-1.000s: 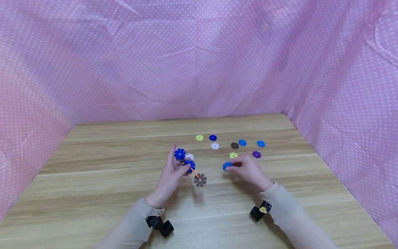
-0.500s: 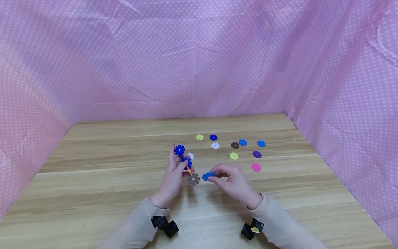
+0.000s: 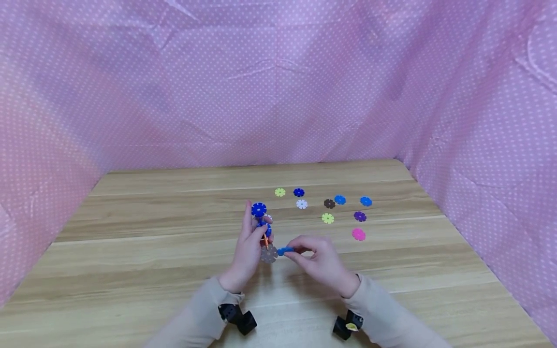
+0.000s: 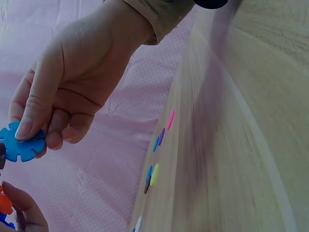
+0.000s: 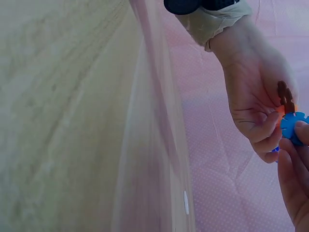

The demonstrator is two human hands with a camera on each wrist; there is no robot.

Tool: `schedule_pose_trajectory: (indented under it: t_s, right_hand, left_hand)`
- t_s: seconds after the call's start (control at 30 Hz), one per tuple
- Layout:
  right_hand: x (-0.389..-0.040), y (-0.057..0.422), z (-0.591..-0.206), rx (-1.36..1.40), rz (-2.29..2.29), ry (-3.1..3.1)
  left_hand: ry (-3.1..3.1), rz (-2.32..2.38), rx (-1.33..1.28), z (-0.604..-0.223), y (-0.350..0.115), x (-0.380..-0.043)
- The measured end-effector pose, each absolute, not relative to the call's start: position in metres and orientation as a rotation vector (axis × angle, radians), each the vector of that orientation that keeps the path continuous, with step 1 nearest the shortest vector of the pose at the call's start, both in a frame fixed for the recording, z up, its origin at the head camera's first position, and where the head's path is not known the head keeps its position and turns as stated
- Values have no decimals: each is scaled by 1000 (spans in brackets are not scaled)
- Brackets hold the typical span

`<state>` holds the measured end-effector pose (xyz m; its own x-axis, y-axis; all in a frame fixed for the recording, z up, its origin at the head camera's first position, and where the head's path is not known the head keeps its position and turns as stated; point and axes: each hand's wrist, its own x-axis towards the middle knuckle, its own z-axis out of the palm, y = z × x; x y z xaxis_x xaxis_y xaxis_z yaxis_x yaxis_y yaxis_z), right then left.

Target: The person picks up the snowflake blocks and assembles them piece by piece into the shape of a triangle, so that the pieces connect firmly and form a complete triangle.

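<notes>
My left hand point(image 3: 249, 249) grips a chain of joined notched discs above the table. A dark blue disc point(image 3: 258, 209) tops the chain, a second dark blue one lies under the thumb, then an orange disc point(image 3: 266, 240) seen edge-on, and a brown disc point(image 3: 268, 253) at the near end. Between thumb and fingers my right hand point(image 3: 322, 261) pinches a light blue disc point(image 4: 24, 142), its edge at the brown disc's right rim. In the right wrist view the blue disc meets the brown disc point(image 5: 286, 96); whether their slots interlock I cannot tell.
Loose discs lie flat on the wooden table point(image 3: 152, 232) beyond my hands: yellow-green point(image 3: 280, 192), dark blue point(image 3: 299, 192), white point(image 3: 301, 204), dark brown point(image 3: 329, 203), purple point(image 3: 359, 216), pink point(image 3: 359, 234) and others. A pink dotted cloth point(image 3: 274, 96) hangs behind the table.
My right hand has carried the light blue disc leftward to the brown disc, uncovering the pink disc on the table. The left hand has shifted slightly, turning the chain more upright.
</notes>
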<state>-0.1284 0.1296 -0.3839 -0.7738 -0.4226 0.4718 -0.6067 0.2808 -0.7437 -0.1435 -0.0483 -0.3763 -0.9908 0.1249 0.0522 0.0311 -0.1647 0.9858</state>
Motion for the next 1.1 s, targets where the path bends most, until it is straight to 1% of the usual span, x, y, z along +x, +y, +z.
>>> schedule_pose_trajectory:
  t_s: [0.33,0.6,0.83,1.1]
  right_hand:
    - [-128,125,-386,1112,1391,-2143]
    - [-131,125,-388,1261,1300,-2020]
    - [-129,125,-391,1244,1344,-2001]
    - [-129,125,-390,1226,1340,-2015]
  left_hand:
    - [1878,2436,198,-376,-36,-141]
    - [1842,2406,208,-375,-30,-139]
    - [1874,2389,252,-372,-29,-138]
    - [1958,2326,288,-370,-40,-139]
